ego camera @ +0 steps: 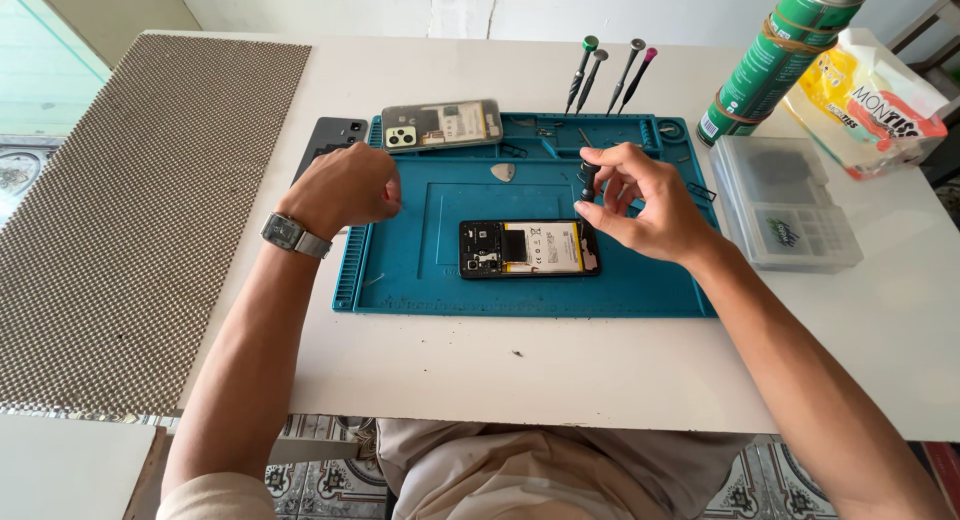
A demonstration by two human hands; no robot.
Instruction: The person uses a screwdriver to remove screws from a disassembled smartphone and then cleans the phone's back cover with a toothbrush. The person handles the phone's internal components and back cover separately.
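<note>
The work mat (420, 270) was teal-blue, lying on a white table (600, 370). The opened phone (529, 248) on it showed black innards with a yellow-and-white battery panel. A second phone (441, 126) was grey with pale patches. The mesh sheet (130, 220) at the side was grey-brown — a fine, dotted grid. The spray can (780, 55) was green with a silver top, the bag (870, 105) yellow, white and red. The storage box (790, 205) was clear and greyish — the wristwatch (293, 234) silver.
</note>
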